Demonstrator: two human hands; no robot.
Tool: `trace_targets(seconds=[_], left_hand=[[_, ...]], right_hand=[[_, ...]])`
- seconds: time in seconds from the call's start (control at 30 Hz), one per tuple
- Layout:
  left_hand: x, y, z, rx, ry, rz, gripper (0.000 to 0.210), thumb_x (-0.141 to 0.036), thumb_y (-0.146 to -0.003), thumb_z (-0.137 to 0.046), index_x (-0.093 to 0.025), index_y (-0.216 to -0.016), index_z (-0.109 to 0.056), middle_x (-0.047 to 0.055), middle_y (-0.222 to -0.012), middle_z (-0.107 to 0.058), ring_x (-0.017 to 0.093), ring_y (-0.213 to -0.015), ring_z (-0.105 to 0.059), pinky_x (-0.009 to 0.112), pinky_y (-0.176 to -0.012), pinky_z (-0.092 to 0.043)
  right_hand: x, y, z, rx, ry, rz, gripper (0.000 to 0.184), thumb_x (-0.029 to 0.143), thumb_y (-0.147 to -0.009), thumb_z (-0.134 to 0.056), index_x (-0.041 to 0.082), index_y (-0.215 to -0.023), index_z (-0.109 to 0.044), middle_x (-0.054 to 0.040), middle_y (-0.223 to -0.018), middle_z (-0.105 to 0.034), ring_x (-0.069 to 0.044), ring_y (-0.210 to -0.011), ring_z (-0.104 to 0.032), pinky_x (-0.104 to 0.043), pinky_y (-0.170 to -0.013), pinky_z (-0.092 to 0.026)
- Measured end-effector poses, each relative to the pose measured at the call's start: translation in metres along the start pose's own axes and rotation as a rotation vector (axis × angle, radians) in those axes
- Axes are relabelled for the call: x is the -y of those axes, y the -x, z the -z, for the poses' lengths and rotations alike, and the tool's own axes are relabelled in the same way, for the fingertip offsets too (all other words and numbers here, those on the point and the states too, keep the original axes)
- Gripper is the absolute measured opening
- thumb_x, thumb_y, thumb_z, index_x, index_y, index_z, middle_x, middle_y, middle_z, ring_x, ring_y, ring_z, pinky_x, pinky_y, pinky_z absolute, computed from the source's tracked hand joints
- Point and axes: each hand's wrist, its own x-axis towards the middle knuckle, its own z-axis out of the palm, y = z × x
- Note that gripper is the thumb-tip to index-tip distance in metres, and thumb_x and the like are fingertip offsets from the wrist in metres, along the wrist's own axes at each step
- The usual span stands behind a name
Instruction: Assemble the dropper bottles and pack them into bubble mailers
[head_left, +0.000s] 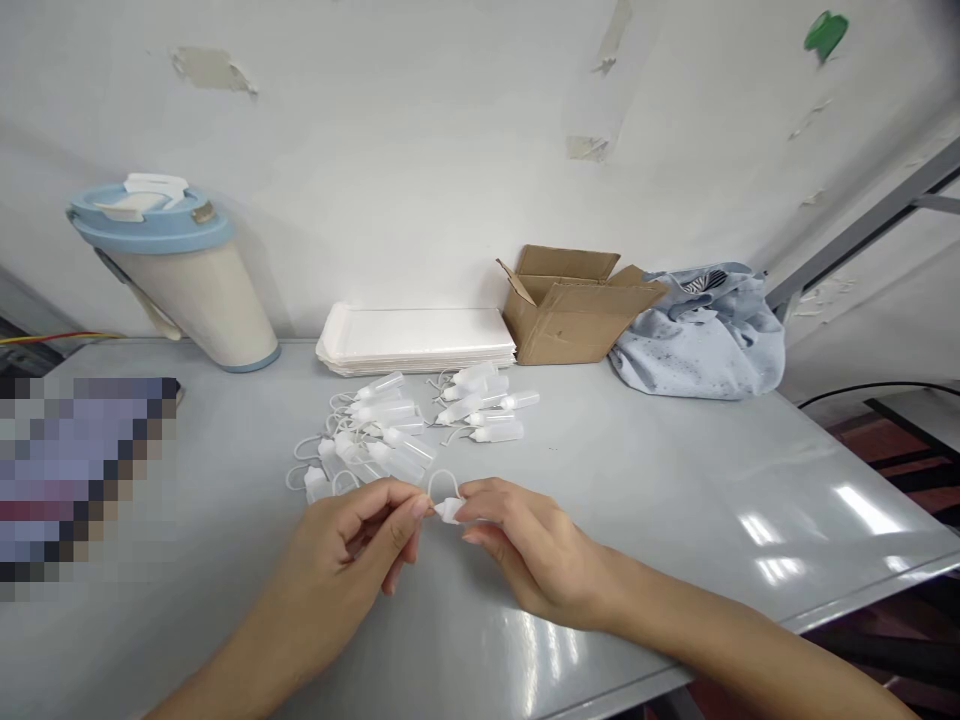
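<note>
Between my hands is a small dropper bottle [449, 510] with a white top and a thin white strap looping above it. My right hand [536, 550] is closed around its body, which the fingers mostly hide. My left hand [367, 540] pinches at the pointed tip, where the looped strap ends; the small cap there is largely covered by thumb and forefinger. Just beyond my hands, several similar translucent bottles [397, 462] lie in a loose heap on the left. Another group of bottles [480, 410] lies beside it to the right.
On the grey table [637, 470], a stack of white flat sheets or envelopes [420, 338] lies by the wall. Right of it are an open cardboard box [574, 320] and a bluish cloth bundle [705, 335]. A lidded tumbler [202, 290] and a blurred-out flat object [67, 470] are at left.
</note>
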Motion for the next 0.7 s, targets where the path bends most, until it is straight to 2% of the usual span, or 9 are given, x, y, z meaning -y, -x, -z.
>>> trace_targets(seconds=[0.3, 0.5, 0.6, 0.7], left_hand=[[-0.005, 0.003, -0.005, -0.016, 0.010, -0.001, 0.039, -0.053, -0.086, -0.046, -0.022, -0.064, -0.056, -0.005, -0.052, -0.045, 0.012, -0.049, -0.045, 0.022, -0.047, -0.034], [0.002, -0.001, -0.002, 0.097, 0.001, 0.007, 0.044, -0.056, -0.090, -0.039, -0.022, -0.065, -0.051, -0.004, -0.054, -0.049, 0.014, -0.054, -0.047, 0.024, -0.050, -0.034], [0.007, -0.005, 0.004, 0.142, 0.007, -0.004, 0.046, -0.056, -0.091, -0.036, -0.022, -0.068, -0.055, -0.002, -0.059, -0.054, 0.015, -0.057, -0.050, 0.025, -0.054, -0.038], [0.009, -0.008, 0.010, 0.120, 0.013, -0.010, 0.045, -0.057, -0.091, -0.037, -0.022, -0.074, -0.060, -0.001, -0.065, -0.058, 0.014, -0.058, -0.052, 0.025, -0.055, -0.040]], right_hand=[[-0.001, 0.001, -0.001, -0.011, 0.113, 0.061, 0.017, 0.009, -0.097, -0.039, 0.014, -0.110, -0.048, -0.0116, -0.093, -0.063, -0.019, -0.094, -0.063, -0.029, -0.072, -0.058], [-0.003, 0.001, 0.002, 0.034, 0.364, 0.145, 0.020, 0.004, -0.094, -0.040, 0.013, -0.108, -0.049, -0.0137, -0.099, -0.062, -0.018, -0.085, -0.062, -0.026, -0.063, -0.057], [-0.003, -0.002, 0.006, 0.048, 0.338, 0.122, 0.016, 0.005, -0.094, -0.042, 0.012, -0.105, -0.050, -0.0146, -0.098, -0.063, -0.019, -0.087, -0.062, -0.028, -0.065, -0.057], [-0.002, -0.004, 0.010, 0.051, 0.247, 0.073, 0.012, 0.009, -0.096, -0.042, 0.013, -0.106, -0.049, -0.0143, -0.098, -0.063, -0.019, -0.091, -0.063, -0.030, -0.070, -0.058]])
